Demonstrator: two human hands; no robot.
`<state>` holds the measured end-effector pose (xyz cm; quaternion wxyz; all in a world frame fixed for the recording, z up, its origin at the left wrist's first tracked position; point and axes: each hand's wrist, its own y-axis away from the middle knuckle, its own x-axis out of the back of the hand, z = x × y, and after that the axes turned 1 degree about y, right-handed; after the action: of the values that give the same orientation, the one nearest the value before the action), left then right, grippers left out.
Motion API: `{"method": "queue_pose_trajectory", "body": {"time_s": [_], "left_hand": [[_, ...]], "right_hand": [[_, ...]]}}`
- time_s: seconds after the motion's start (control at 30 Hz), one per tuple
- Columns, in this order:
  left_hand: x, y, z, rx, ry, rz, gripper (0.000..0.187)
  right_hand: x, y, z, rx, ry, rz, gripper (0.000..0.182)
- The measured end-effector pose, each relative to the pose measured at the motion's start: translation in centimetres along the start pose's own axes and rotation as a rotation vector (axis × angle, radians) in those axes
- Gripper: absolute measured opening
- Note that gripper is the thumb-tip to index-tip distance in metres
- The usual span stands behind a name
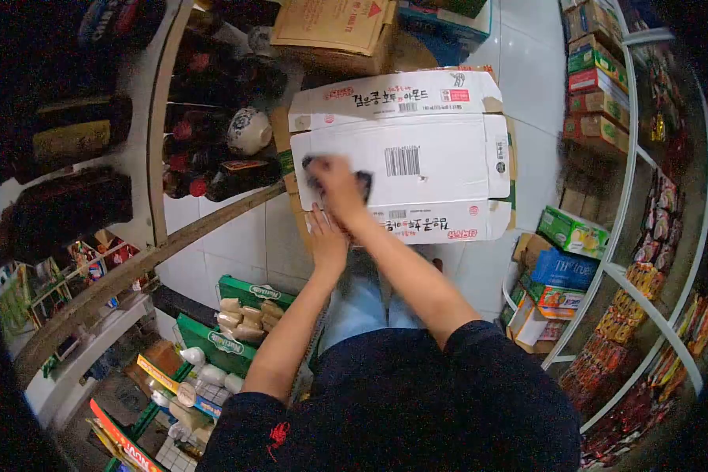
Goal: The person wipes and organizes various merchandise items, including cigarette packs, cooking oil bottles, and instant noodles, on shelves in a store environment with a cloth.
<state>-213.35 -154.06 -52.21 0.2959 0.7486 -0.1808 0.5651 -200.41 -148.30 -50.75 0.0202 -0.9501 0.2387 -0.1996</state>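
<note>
A flattened white cardboard box with printed lettering and a barcode lies in front of me. My left hand rests on its near left edge with the fingers stretched out. Over the left part of the box, my right hand is smeared by motion and closed around a black object. Blur hides what kind of object this is, and whether it touches the cardboard cannot be told. Brown and green cardboard edges stick out from under the white box.
A closed brown carton stands beyond the box. To the left, a shelf holds dark bottles and a patterned white bowl. Racks of packets and cartons line the right. Green boxes of pouches stand at lower left.
</note>
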Motion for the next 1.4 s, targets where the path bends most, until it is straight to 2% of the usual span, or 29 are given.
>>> {"method": "queue_pose_trajectory", "body": {"time_s": [0.03,0.07,0.1,0.13,0.2,0.23,0.27,0.3,0.37,0.47,0.5,0.53,0.57,0.63,0.7,0.77,0.83,0.9,0.93,0.97,1.03,1.13,1.17,1.2,1.23,1.27,1.3,1.4], "left_hand": [[0.3,-0.1,-0.1,-0.009,-0.005,-0.006,0.081],[1.2,-0.2,-0.2,0.013,0.147,-0.163,0.08],[2.3,-0.4,-0.4,0.033,0.296,-0.319,0.08],[3.4,-0.6,-0.4,0.019,0.293,-0.322,0.08],[5.3,-0.8,0.0,0.072,0.338,-0.22,0.079],[5.3,-0.7,0.0,0.065,0.343,-0.224,0.079],[5.2,-0.7,-0.2,0.062,0.368,-0.209,0.08],[5.1,-0.7,-0.4,0.059,0.393,-0.195,0.081],[5.1,-0.6,-0.6,0.046,0.38,-0.179,0.081],[5.2,-0.8,-0.8,0.023,0.345,-0.131,0.08],[5.3,-0.9,-1.0,0.003,0.347,-0.074,0.072],[5.2,-0.9,-1.4,-0.017,0.348,-0.021,0.064],[5.0,-1.0,-2.0,-0.023,0.341,-0.028,0.064],[4.4,-1.7,-3.9,0.005,0.612,-0.029,0.042],[4.6,-2.5,-5.5,0.004,0.612,-0.083,0.036],[5.0,-2.6,-6.5,-0.003,0.615,-0.145,0.032],[5.1,-2.5,-6.6,-0.138,0.638,0.018,0.032],[4.5,-2.6,-6.8,-0.129,0.702,-0.016,0.034],[4.2,-2.6,-6.9,-0.115,0.756,-0.054,0.037],[4.0,-2.7,-7.0,-0.118,0.757,-0.052,0.037],[3.8,-2.7,-7.0,-0.152,0.741,0.034,0.038],[2.8,-2.7,-7.1,-0.196,0.796,0.067,0.04],[2.9,-2.7,-7.2,-0.203,0.801,0.068,0.04],[3.2,-2.7,-7.3,-0.187,0.788,0.062,0.038],[3.4,-2.7,-7.4,-0.172,0.775,0.057,0.037],[2.7,-2.9,-7.6,-0.181,0.781,0.061,0.037],[1.7,-3.2,-8.0,-0.156,0.797,0.067,0.036],[2.3,-3.4,-8.5,-0.169,0.771,0.064,0.035]], "right_hand": [[-1.2,1.5,-0.2,0.022,-0.09,-0.082,0.028],[-0.6,2.4,-0.3,0.01,-0.094,-0.074,0.028],[1.0,3.1,-0.3,0.104,0.009,-0.057,0.028],[2.8,3.6,0.1,0.199,0.118,-0.042,0.027],[8.0,4.1,1.8,0.108,0.197,0.015,0.023],[11.0,4.2,2.5,0.025,0.284,0.12,0.022],[14.1,4.4,3.2,-0.1,0.278,0.215,0.026],[16.6,5.3,5.0,-0.155,0.401,0.302,0.047],[20.4,6.3,6.1,-0.309,0.441,0.509,0.052],[18.8,7.1,6.0,-0.301,0.556,0.566,0.047],[16.7,7.0,5.2,-0.321,0.514,0.525,0.051],[14.4,7.0,3.9,-0.299,0.454,0.448,0.053],[12.0,6.9,2.3,-0.234,0.466,0.331,0.051],[6.2,7.7,-0.5,-0.11,0.256,0.171,0.05],[1.9,9.5,-2.1,-0.025,0.237,-0.144,0.051],[1.0,10.9,-1.9,0.048,0.254,-0.153,0.05],[3.5,10.7,-1.3,0.077,0.255,0.022,0.047],[8.7,10.2,-0.5,-0.041,0.298,0.181,0.041],[11.1,10.4,0.1,-0.134,0.478,0.288,0.035],[13.6,10.6,1.7,-0.118,0.537,0.399,0.045],[15.8,11.9,4.2,-0.349,0.668,0.706,0.055],[13.1,11.3,2.9,-0.35,0.661,0.646,0.059],[10.2,10.8,2.2,-0.366,0.593,0.589,0.054],[7.9,9.8,-0.2,-0.306,0.471,0.484,0.048],[4.4,9.8,-0.3,-0.306,0.118,0.393,0.039],[0.7,10.2,-0.5,-0.093,0.405,0.297,0.035],[-1.5,9.9,-1.7,0.007,0.305,0.19,0.04],[-1.7,10.1,-3.1,0.006,0.299,0.119,0.045]]}}
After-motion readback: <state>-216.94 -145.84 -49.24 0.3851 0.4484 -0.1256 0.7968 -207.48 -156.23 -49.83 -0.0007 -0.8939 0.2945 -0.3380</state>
